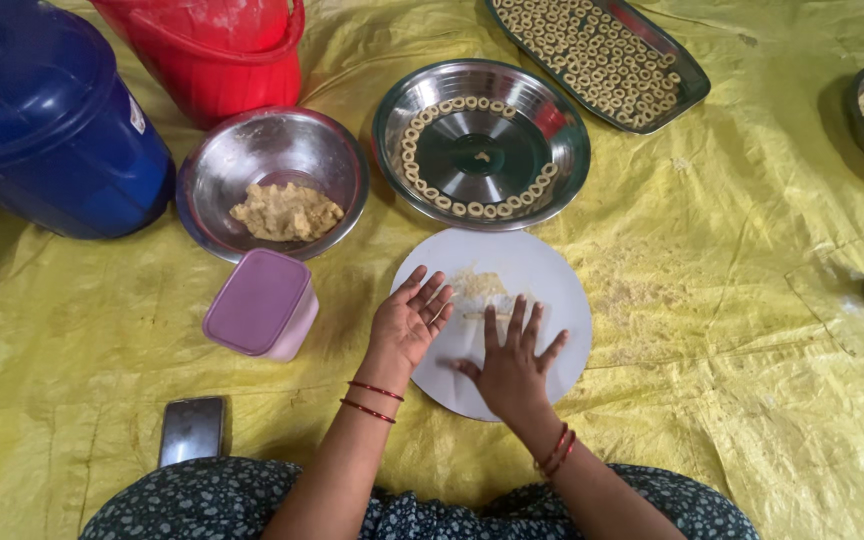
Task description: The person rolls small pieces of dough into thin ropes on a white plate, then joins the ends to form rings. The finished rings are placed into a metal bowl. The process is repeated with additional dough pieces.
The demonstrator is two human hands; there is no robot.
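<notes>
Pale dough strand (487, 314) lies crosswise on the white round board (552, 300), just beyond the flat, spread-fingered right hand (512, 368), nearer it than the open left hand (410, 322) beside.

Two hands, left hand (410, 320) and right hand (512, 365); one white round board (552, 285); two steel bowls; two ring-filled trays; two lidded buckets; one lilac container (260, 303); one phone (193, 429).

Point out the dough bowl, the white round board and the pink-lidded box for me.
Dough bowl (214, 165): head view, bare steel inner wall.
White round board (542, 270): head view, bare upper right surface.
Pink-lidded box (257, 301): head view, middle of lid.
</notes>
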